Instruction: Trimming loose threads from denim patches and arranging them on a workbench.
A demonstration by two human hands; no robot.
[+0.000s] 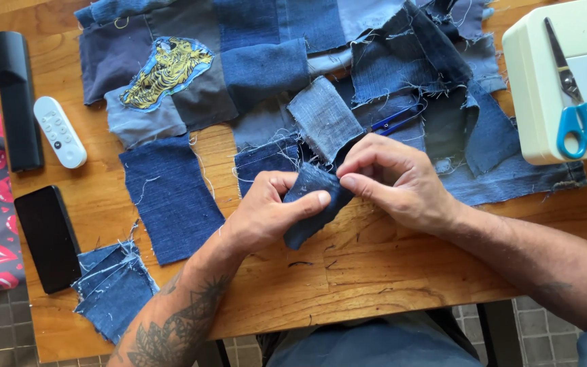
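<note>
From the head camera, both hands meet over the near middle of the wooden desk [375,265]. The left hand [266,214] closes its fingers [307,201] around a small dark blue denim scrap [310,204], thumb pressed across its face. The right hand [392,177] pinches the scrap's upper right edge between thumb and forefinger. The scrap hangs just above the desk, caught between both sets of fingers. Keeping the cloth taut, I judge, makes the frayed edge easier to work cleanly. Beyond lies a patchwork of denim pieces [273,61]; blue-handled scissors [579,102] rest far right.
</note>
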